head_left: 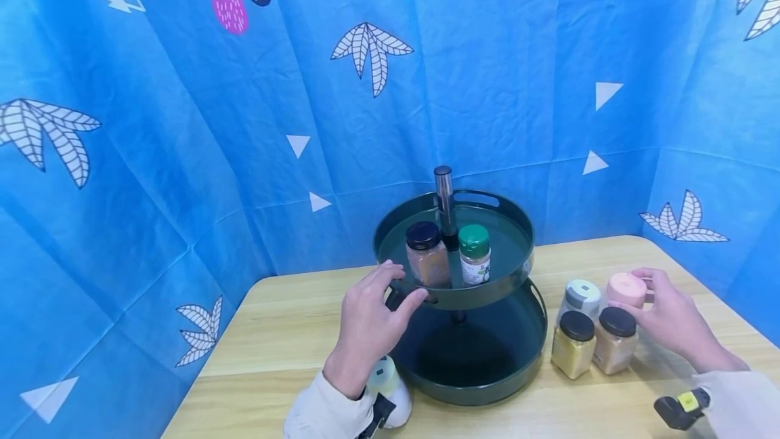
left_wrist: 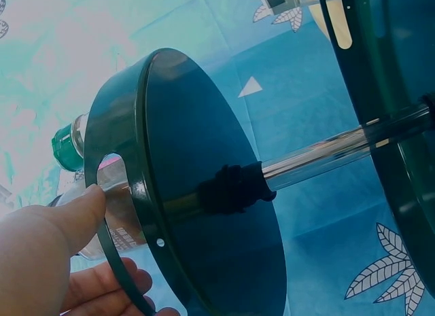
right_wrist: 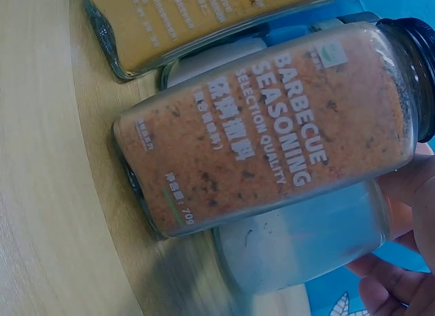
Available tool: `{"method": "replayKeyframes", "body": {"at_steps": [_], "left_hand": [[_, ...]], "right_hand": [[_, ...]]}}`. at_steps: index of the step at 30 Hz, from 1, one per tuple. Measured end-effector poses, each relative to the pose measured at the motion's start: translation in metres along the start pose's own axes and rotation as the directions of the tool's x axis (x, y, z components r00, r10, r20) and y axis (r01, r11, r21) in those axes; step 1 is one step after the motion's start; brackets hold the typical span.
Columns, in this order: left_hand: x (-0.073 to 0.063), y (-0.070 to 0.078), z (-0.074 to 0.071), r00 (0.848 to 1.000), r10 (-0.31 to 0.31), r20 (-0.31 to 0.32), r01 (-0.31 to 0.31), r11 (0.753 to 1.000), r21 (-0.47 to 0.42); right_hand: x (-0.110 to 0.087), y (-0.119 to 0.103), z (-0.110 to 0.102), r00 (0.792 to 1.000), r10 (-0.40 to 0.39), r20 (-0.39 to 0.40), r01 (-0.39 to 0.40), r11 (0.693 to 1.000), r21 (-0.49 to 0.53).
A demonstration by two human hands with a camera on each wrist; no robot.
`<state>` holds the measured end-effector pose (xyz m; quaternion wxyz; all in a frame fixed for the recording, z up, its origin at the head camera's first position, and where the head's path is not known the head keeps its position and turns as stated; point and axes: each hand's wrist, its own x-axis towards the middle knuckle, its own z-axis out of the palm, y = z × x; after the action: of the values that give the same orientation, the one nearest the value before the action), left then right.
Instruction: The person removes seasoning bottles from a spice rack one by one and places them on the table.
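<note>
A two-tier dark green turntable rack [head_left: 466, 393] stands on the table. My left hand [head_left: 370, 317] holds the upper tier's rim [left_wrist: 146, 214] by a cut-out, thumb and fingertips around its edge. On that tier stand a brown spice jar with a black lid [head_left: 428, 259] and a small green-capped spice bottle [head_left: 474, 256]. At the right, my right hand [head_left: 673, 314] pinches the pink lid of a jar [head_left: 626, 288], its glass body [right_wrist: 306, 241] on the table behind the barbecue seasoning jar [right_wrist: 265, 132]. A yellow spice jar [head_left: 573, 351] and a white-lidded jar [head_left: 581, 297] stand beside these.
A white container with a pale lid [head_left: 399, 402] stands by my left wrist, partly hidden by it. The lower tier [head_left: 469, 351] sits under the upper one around the same metal post [head_left: 445, 198]. A blue patterned cloth [head_left: 487, 87] hangs behind the wooden table [head_left: 280, 330].
</note>
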<state>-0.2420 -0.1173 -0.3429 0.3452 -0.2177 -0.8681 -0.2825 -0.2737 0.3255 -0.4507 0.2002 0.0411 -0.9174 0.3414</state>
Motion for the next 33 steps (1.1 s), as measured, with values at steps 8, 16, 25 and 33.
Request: {"method": "replayKeyframes", "body": {"at_steps": [8,16,25,33], "left_hand": [[0.000,0.000,0.000,1.000,0.006,-0.005,-0.006,1.000,0.003],[0.001,0.000,0.001,1.000,0.020,-0.012,-0.020,1.000,0.002],[0.001,0.002,0.000,1.000,-0.001,0.005,0.001,1.000,0.004],[0.001,0.002,-0.001,1.000,-0.004,0.004,0.004,1.000,0.000]], "right_hand": [[0.002,0.003,-0.001,1.000,0.005,0.016,-0.005,1.000,-0.011],[0.001,0.003,-0.004,0.998,0.043,0.035,-0.042,0.998,-0.039],[0.003,-0.025,-0.017,0.960,0.172,-0.221,-0.154,0.983,0.100],[0.003,-0.087,-0.018,0.922,0.035,-0.386,0.030,0.987,0.160]]}}
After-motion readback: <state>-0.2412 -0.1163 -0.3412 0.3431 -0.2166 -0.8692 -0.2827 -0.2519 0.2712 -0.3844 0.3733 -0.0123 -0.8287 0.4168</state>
